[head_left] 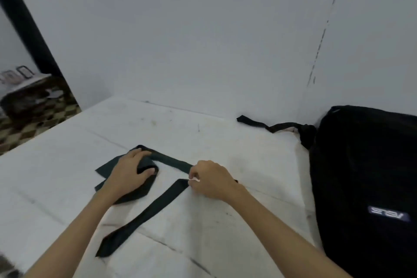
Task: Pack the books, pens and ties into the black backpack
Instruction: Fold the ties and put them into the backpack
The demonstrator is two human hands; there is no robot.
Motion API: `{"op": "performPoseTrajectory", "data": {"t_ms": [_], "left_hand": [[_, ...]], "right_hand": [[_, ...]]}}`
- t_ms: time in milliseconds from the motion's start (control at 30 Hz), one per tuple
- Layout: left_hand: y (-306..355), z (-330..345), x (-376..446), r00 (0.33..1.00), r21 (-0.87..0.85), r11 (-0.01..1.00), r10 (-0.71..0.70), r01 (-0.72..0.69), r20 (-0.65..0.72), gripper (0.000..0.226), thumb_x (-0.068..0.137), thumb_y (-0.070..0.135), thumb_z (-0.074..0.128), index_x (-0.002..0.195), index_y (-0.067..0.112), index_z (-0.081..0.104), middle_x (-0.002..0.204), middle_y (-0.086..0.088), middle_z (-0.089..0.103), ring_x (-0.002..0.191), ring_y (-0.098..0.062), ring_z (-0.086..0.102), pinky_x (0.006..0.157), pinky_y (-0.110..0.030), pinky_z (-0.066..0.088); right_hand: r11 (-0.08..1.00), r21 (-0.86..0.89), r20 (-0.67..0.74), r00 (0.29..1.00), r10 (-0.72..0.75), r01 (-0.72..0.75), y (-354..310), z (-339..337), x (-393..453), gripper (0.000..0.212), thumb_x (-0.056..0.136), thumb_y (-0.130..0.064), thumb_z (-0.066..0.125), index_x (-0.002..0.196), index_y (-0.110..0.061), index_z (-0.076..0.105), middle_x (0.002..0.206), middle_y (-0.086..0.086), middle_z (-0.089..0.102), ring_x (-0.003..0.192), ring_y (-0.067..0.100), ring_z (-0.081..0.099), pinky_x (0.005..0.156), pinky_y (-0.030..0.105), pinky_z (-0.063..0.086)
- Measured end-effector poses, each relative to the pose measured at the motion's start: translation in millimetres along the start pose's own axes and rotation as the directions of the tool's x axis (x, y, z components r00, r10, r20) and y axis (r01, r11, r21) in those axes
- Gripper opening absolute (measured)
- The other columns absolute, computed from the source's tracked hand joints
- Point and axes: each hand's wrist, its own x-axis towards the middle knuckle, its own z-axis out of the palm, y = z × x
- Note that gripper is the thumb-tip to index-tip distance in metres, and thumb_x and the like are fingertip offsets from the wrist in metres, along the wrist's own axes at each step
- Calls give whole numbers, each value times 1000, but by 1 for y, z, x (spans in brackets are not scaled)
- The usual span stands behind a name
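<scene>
1. left hand [130, 174] lies on the folded wide part of the tie [144, 216], fingers spread over the top and thumb curled round the bundle's edge, so it grips the cloth and pins it to the table [56, 178]
2. the tie sits mid-table; one band runs from under the left hand to the right hand, and the narrow tail trails down toward the near edge, ending in a point
3. right hand [212, 180] has its fingertips pinched together on the band at the bend, a narrow grip holding the tie
4. to do this fold well, i judge: keep the left hand pressing so the bundle does not unroll, bring the right-hand bend over to it with edges lined up, then gather in the loose tail so nothing dangles
5. the bag [365, 187] stands at the right, well apart from the tie, one strap [270, 125] lying on the table behind; whether its top is open i cannot tell
6. count: one tie, one bag, two hands; no books and no pens in view
</scene>
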Motion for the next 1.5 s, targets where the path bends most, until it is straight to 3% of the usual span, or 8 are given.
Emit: {"op": "performPoseTrajectory", "data": {"t_ms": [233, 367, 533, 667, 800, 933, 1400, 1500], "left_hand": [[-88, -1, -17, 981, -4, 996, 83, -84, 178, 36, 86, 31, 66, 120, 20, 62, 138, 0, 47, 130, -17, 40, 107, -26, 30], [-100, 6, -16, 982, -79, 981, 182, -179, 39, 13, 87, 27, 65, 89, 14, 66, 101, 8, 52, 97, -11, 49, 88, -30, 46], [-100, -1, -15, 944, -157, 965, 244, -212, 224, 47, 76, 55, 66, 113, 31, 50, 102, 15, 40, 97, -2, 42, 84, -18, 39], [-101, -23, 9, 926, -231, 937, 311, -262, 213, 27, 79, 22, 73, 101, 26, 58, 94, 16, 57, 88, 3, 53, 85, -20, 43], [-65, -68, 40, 869, -413, 855, 434, -314, 238, 32, 78, 12, 74, 97, 29, 55, 85, 5, 70, 77, 2, 62, 74, -9, 45], [-19, -116, 60, 828, -722, 667, 502, -187, 249, 41, 82, 10, 70, 111, 23, 44, 88, -10, 72, 75, -18, 68, 68, -26, 55], [9, -138, 121, 627, -761, 646, 615, -55, 477, 42, 55, 54, 83, 77, 23, 66, 60, 3, 45, 54, -10, 43, 56, -18, 36], [36, -156, 136, 652, -820, 565, 654, -86, 383, 67, 51, 46, 87, 108, 17, 66, 63, 6, 37, 54, -8, 34, 54, -16, 32]], "right_hand": [[991, -130, 301, 954, 2, 39, -56, 48, 48, 43, 85, -34, 67, 120, -15, 49, 121, 4, 48, 108, 22, 49, 80, 32, 41], [993, -101, 245, 966, 85, -62, -59, 58, 58, 14, 92, -23, 58, 91, -15, 46, 100, -1, 45, 88, 18, 45, 70, 27, 35], [943, -72, -48, 945, 323, -326, -53, 52, 68, 28, 92, -14, 49, 71, -22, 34, 84, -2, 47, 78, 19, 46, 54, 24, 28], [893, -95, -248, 880, 406, -439, -50, 37, 76, 21, 86, -10, 50, 105, -18, 50, 109, 1, 53, 98, 20, 47, 73, 29, 32], [970, 155, 28, 983, 183, -185, -81, 14, 84, 64, 78, -19, 69, 135, -29, 43, 135, -11, 43, 120, 11, 34, 99, 31, 33], [893, 447, -137, 983, 122, -48, -109, -7, 98, 12, 85, -6, 63, 76, -14, 66, 72, -9, 66, 65, -3, 54, 69, 24, 42], [741, 649, -696, 259, 670, -173, -34, -160, 47, 29, 87, 6, 38, 90, 2, 66, 88, 19, 63, 84, 33, 57, 68, 31, 39], [754, 464, -688, 347, 638, -465, -6, -168, 22, 28, 85, 2, 43, 99, 0, 67, 90, 17, 65, 86, 33, 59, 67, 29, 40]]}}
